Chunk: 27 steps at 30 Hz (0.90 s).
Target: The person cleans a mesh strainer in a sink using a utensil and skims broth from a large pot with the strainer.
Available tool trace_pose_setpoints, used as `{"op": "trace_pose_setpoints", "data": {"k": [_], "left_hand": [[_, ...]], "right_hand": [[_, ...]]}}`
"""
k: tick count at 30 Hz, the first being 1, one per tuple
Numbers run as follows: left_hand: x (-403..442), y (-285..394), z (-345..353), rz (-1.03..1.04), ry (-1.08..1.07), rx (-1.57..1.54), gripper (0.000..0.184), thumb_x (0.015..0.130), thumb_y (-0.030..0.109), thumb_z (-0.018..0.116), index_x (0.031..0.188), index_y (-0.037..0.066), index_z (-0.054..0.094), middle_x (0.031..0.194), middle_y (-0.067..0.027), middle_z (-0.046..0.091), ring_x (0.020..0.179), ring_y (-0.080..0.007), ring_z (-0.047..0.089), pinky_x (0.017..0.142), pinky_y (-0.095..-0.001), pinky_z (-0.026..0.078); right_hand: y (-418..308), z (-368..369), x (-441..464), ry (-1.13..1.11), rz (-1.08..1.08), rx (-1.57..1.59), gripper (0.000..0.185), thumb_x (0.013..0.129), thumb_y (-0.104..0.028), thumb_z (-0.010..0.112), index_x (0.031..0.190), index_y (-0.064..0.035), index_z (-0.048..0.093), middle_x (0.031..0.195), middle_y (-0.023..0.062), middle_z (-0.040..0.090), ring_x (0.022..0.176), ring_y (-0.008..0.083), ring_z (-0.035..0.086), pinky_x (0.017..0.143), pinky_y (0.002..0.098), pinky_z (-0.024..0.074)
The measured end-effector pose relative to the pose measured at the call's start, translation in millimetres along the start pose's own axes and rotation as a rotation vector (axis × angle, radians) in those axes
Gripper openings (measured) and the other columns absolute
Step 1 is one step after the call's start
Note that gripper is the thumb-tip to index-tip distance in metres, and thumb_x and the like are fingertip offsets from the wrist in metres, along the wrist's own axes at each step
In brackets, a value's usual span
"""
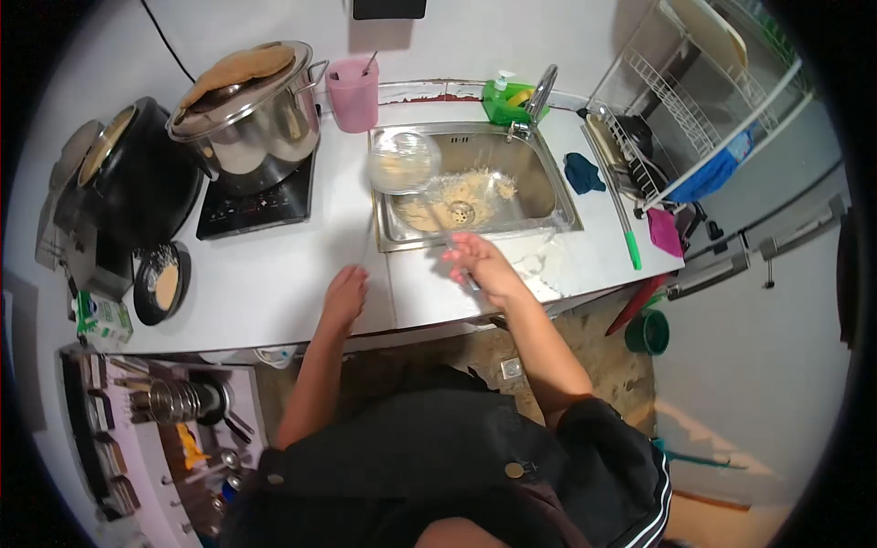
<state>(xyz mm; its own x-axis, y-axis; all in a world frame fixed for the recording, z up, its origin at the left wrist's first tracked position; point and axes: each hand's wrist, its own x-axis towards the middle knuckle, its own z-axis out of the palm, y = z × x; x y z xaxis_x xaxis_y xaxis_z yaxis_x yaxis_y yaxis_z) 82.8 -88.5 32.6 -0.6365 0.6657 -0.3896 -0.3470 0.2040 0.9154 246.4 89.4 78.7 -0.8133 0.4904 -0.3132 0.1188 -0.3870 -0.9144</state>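
Observation:
My right hand (482,270) is closed around a thin metal handle in front of the sink. That handle runs up to a round strainer (405,164), blurred by motion, over the sink's left edge with pale yellowish bits in it. My left hand (345,297) is closed over the counter, on a thin rod that also points toward the strainer. I cannot tell whether the rod is a second tool's handle. Beneath and beside the strainer, the steel sink (568,205) has pale crumbs (448,203) scattered over its bottom and around the drain.
A lidded steel pot (251,128) stands on a black induction cooker (256,215) at left, beside a large black pot (151,169). Nearby are a black pan (146,306), a milk carton (102,317) and a pink container (353,96). A dish rack (676,105) stands right.

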Motion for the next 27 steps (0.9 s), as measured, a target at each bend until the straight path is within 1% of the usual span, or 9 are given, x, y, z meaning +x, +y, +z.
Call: {"op": "trace_pose_setpoints", "data": {"k": [3,6,8,11,17,20,22,23,27], "left_hand": [[67,-9,55,0.137,-0.027,0.264,0.018,0.081,0.021,0.044,0.08,0.006,0.054,0.06,-0.0022,0.046,0.052,-0.0121,0.042,0.047,-0.0266,0.034],[112,-2,93,0.292,0.032,0.589,0.023,0.078,0.021,0.046,0.084,0.003,0.059,0.075,-0.0125,0.058,0.069,-0.0249,0.055,0.062,-0.0352,0.042],[173,-27,102,0.456,-0.037,0.874,0.026,0.075,0.026,0.048,0.085,0.006,0.062,0.087,-0.0152,0.06,0.082,-0.0301,0.056,0.069,-0.038,0.043],[166,-3,132,0.234,-0.028,0.766,0.028,0.072,0.029,0.05,0.084,0.008,0.063,0.092,-0.0176,0.059,0.087,-0.0334,0.055,0.075,-0.0391,0.043],[248,-37,143,0.415,-0.053,1.003,0.025,0.069,0.027,0.052,0.079,0.007,0.065,0.089,-0.019,0.059,0.083,-0.0334,0.056,0.074,-0.0388,0.044],[206,5,149,0.497,-0.138,1.145,0.023,0.067,0.024,0.054,0.077,0.006,0.065,0.087,-0.0176,0.06,0.081,-0.0335,0.057,0.072,-0.0395,0.044],[198,11,160,0.371,-0.163,0.944,0.022,0.067,0.023,0.054,0.076,0.006,0.065,0.085,-0.0172,0.06,0.08,-0.0336,0.057,0.071,-0.0396,0.044],[194,12,163,0.243,-0.181,0.746,0.022,0.066,0.022,0.054,0.075,0.005,0.064,0.083,-0.0168,0.061,0.079,-0.0338,0.057,0.07,-0.0398,0.044],[218,-25,160,0.328,-0.178,0.874,0.023,0.067,0.022,0.053,0.075,0.004,0.064,0.082,-0.0183,0.061,0.079,-0.034,0.058,0.071,-0.0394,0.044]], "right_hand": [[-5,-57,5,0.139,0.012,0.004,0.026,0.081,-0.003,0.047,0.106,-0.0052,0.042,0.09,0.0074,0.057,0.066,0.0128,0.053,0.057,0.0253,0.0436],[4,-101,38,0.308,-0.154,-0.39,0.026,0.08,-0.006,0.047,0.106,-0.0071,0.042,0.088,0.0089,0.057,0.066,0.0185,0.056,0.059,0.0315,0.0447],[4,-110,48,0.646,-0.463,-1.145,0.027,0.08,-0.012,0.048,0.108,-0.013,0.045,0.085,0.011,0.055,0.067,0.0265,0.058,0.058,0.0375,0.0444],[-19,-100,48,0.751,-0.381,-1.426,0.031,0.081,-0.016,0.047,0.111,-0.0221,0.048,0.082,0.0127,0.054,0.069,0.031,0.057,0.057,0.0408,0.0438],[-78,-87,29,0.894,-0.532,-1.333,0.035,0.082,-0.02,0.046,0.115,-0.0316,0.048,0.079,0.0117,0.053,0.072,0.0297,0.056,0.061,0.0408,0.0433],[-45,-93,45,0.891,-0.414,-1.408,0.033,0.082,-0.019,0.044,0.112,-0.0305,0.051,0.084,0.0125,0.055,0.076,0.0302,0.057,0.064,0.0404,0.0444],[-11,-96,60,0.624,0.005,-1.608,0.035,0.081,-0.017,0.042,0.112,-0.0298,0.052,0.09,0.0137,0.056,0.08,0.031,0.058,0.068,0.0407,0.0451],[0,-101,60,0.627,0.012,-1.604,0.035,0.081,-0.017,0.042,0.112,-0.0298,0.052,0.09,0.0137,0.056,0.08,0.031,0.058,0.068,0.0407,0.0451],[-13,-106,67,0.604,0.026,-1.586,0.035,0.081,-0.015,0.042,0.111,-0.0277,0.053,0.093,0.0148,0.056,0.083,0.0321,0.057,0.071,0.0413,0.0449]]}}
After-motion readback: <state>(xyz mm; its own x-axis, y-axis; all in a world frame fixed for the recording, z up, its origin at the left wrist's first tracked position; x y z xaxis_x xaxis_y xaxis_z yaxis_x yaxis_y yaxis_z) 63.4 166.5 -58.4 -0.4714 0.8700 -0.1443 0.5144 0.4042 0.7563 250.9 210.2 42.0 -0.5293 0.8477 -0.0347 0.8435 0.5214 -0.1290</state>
